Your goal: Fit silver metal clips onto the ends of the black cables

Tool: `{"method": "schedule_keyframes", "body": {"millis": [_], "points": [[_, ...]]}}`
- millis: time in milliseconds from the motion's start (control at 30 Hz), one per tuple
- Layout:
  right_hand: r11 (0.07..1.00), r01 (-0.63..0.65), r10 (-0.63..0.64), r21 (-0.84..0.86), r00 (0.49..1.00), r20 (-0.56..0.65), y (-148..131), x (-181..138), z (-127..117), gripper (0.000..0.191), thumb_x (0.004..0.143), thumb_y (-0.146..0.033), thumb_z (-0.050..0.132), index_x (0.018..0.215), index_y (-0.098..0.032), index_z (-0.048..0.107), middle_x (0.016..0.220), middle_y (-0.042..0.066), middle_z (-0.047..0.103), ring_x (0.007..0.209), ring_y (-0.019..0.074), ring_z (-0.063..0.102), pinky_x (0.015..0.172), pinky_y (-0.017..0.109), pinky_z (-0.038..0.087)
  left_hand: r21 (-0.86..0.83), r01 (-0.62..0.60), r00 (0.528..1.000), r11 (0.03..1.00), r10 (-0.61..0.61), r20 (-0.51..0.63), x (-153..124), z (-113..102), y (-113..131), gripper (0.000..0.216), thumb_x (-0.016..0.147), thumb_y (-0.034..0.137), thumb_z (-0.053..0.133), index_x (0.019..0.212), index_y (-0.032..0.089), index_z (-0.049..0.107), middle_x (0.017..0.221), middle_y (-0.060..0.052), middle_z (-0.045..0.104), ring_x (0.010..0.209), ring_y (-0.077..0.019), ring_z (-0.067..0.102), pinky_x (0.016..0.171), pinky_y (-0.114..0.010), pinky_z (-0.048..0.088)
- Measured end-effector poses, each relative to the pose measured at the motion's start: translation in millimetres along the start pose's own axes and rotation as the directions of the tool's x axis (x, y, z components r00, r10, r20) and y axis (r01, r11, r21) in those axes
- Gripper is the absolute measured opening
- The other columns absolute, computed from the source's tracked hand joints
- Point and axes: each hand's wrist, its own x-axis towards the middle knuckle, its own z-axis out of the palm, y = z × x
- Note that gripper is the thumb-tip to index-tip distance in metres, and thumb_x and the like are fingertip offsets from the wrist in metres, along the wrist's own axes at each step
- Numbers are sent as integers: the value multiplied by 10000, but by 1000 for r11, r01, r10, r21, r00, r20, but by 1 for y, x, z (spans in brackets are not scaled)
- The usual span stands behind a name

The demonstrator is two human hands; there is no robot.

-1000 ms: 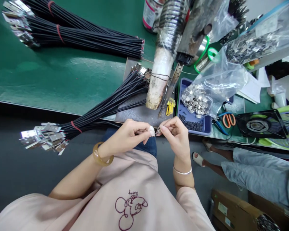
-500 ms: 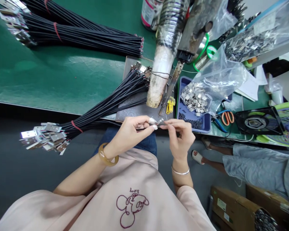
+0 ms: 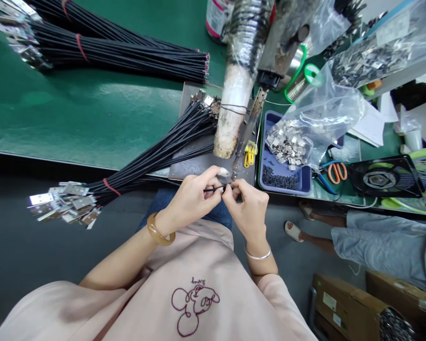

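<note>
My left hand (image 3: 193,196) is closed round a thin black cable (image 3: 213,189) near its end. Pressed up against it, my right hand (image 3: 249,206) pinches the same cable end, where the fingers hide most of the small tip. Just above my fingertips the metal tip of a soldering iron (image 3: 246,130) points down. Left of my hands lies a bundle of black cables (image 3: 156,142) with metal USB plugs (image 3: 74,201), partly on a grey plate (image 3: 193,163) and overhanging the table edge.
A wrapped hose (image 3: 230,113) hangs beside the iron. At the right stands a blue tray (image 3: 307,182) with metal shells (image 3: 289,144) and small black pieces (image 3: 279,179). Beyond it lie pliers (image 3: 335,173) and a fan (image 3: 383,177). More tied cables (image 3: 128,54) lie at back left; a person's legs (image 3: 376,237) show right.
My right hand has moved left, from a little apart to right against my left fingertips. My left hand stays nearly in place, still holding the cable.
</note>
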Motion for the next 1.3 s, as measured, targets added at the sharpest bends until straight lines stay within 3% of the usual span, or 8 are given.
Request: {"method": "schedule_keyframes", "body": {"millis": [233,467,633,733,800,1033,1133,1300], "points": [[972,-22,2,235,996,86,12,0,-20,180,956,-183,523,890,-187,690,690,-37,665,467,55,434,506,214,347,-130,48,999,990,-48,5,0,-3,-1,221,866,130,576,1085,130,600,722,10,734,621,-102,613,653,-202,486],[981,42,-51,188,998,41,8,-1,-11,103,954,-221,604,889,-185,674,640,-50,605,506,62,480,544,220,369,-136,23,1000,990,-21,15,0,-5,-2,114,876,109,591,968,136,653,717,6,736,606,-103,616,609,-202,479],[942,-66,68,328,998,7,22,-2,-31,213,990,-321,552,864,-212,684,610,-50,581,479,86,482,500,238,370,-29,-122,992,992,121,-28,-4,-8,5,81,905,183,702,948,146,761,796,-24,769,626,-105,627,576,-206,449],[976,-179,202,125,960,-197,50,13,-48,227,978,-360,566,893,-201,705,648,-26,614,509,106,470,531,264,359,154,-264,962,952,271,-23,-8,-6,7,118,940,170,655,899,152,765,771,-34,755,646,-130,610,642,-251,451],[983,-177,167,-47,972,-168,72,29,-54,209,943,-353,601,857,-198,711,745,7,675,581,123,502,596,278,381,205,-296,953,933,303,0,-8,-5,7,172,959,151,604,867,151,750,790,-48,761,676,-147,614,686,-276,451],[971,-181,200,-158,973,118,104,66,-51,52,831,-204,648,794,-190,682,784,6,697,588,118,482,654,289,359,-254,176,941,951,-87,329,6,-20,1,325,949,251,575,646,147,630,563,-5,647,501,-87,519,540,-210,402],[975,-210,211,-71,978,5,87,55,-53,42,845,-208,638,807,-194,645,743,-17,649,522,90,407,591,277,324,-381,290,943,878,-195,269,12,-20,2,256,886,268,635,667,137,614,506,21,555,472,-73,455,486,-192,347],[915,-195,286,353,931,-229,43,22,-48,133,916,-324,630,844,-216,602,824,20,700,488,80,432,470,248,298,-381,238,971,893,-217,98,16,-7,7,210,839,267,681,692,120,652,520,63,395,479,-45,303,463,-194,216]]}}
